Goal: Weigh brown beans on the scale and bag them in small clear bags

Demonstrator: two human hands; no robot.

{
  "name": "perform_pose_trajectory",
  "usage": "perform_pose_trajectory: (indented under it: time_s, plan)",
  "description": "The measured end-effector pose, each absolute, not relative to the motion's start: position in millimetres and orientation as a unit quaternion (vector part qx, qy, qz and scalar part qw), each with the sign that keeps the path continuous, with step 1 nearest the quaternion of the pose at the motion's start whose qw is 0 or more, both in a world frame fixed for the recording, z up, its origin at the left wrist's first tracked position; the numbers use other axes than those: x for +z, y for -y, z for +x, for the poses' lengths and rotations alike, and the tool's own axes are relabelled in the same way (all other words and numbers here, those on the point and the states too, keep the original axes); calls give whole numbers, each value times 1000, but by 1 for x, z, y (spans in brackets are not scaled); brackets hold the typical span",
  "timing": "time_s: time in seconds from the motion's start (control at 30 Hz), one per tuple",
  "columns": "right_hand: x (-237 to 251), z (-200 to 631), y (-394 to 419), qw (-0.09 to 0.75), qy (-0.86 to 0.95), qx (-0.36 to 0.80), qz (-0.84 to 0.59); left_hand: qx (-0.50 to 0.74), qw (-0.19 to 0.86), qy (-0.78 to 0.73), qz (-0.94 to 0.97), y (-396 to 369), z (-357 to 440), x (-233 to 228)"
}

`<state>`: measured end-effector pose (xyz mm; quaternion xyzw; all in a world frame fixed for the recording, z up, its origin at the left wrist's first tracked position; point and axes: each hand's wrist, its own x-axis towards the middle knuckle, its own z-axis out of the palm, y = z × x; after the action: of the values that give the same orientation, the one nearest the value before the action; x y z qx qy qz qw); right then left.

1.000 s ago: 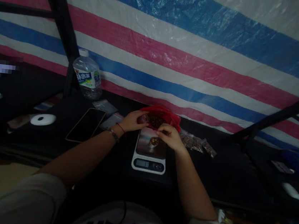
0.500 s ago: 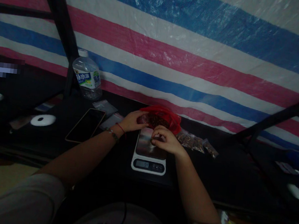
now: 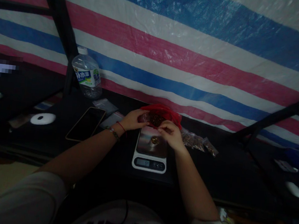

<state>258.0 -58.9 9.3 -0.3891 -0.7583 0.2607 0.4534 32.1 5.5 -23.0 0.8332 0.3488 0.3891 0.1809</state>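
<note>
A red plastic bag (image 3: pixel 174 117) full of small dark brown pieces (image 3: pixel 156 119) lies open behind a white kitchen scale (image 3: pixel 135 162). My left hand (image 3: pixel 135 120) is closed on the bag's left edge. At the bag's front right, my right hand (image 3: pixel 172 134) has thumb and fingers pinched together; whatever is between them is too small to make out. A small round cup (image 3: pixel 155 140) with brown bits in it sits on the scale's metal plate, just below my right fingers. The scale's display is lit.
Several small filled zip bags (image 3: pixel 198 142) lie right of the red bag. To the left are flat clear bags (image 3: pixel 105 106), a phone (image 3: pixel 85 124), a white oval object (image 3: pixel 43 118) and a clear plastic bottle (image 3: pixel 87 78). A striped tarp (image 3: pixel 172 57) hangs behind.
My right hand has moved off the small cup, up and slightly right to the front of the red bag, uncovering the cup. My left hand stays on the bag.
</note>
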Motion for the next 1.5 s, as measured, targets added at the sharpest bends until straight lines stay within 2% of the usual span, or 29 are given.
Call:
perform_pose_trajectory:
  time_s: [0.1, 0.23, 0.37, 0.47, 0.67, 0.87, 1.07, 1.27, 1.33, 1.5]
  plan:
    - [-1, 266, 36, 497, 676, 236, -490, 393, 179, -346, 833, -6, 33, -23]
    - [-13, 275, 17, 469, 653, 184, -565, 389, 171, -347, 837, -3, 33, -20]
    - [-13, 273, 27, 466, 690, 150, -534, 377, 157, -353, 842, 0, 33, -18]
    - [-5, 263, 36, 457, 737, 169, -469, 372, 132, -339, 854, 2, 36, -15]
    - [15, 238, 30, 357, 828, 216, -374, 346, 75, -306, 883, 16, 48, 0]
    - [28, 228, 19, 248, 857, 199, -406, 341, 47, -304, 888, 22, 50, 6]
    - [33, 224, 20, 270, 860, 199, -384, 352, 55, -321, 878, 19, 49, 5]
    - [30, 250, 34, 388, 824, 195, -363, 366, 95, -331, 865, 16, 47, -3]
    - [26, 265, 44, 381, 828, 205, -357, 367, 105, -347, 857, 14, 46, -7]
    - [12, 287, 66, 282, 864, 275, -314, 358, 149, -367, 845, 10, 46, -16]
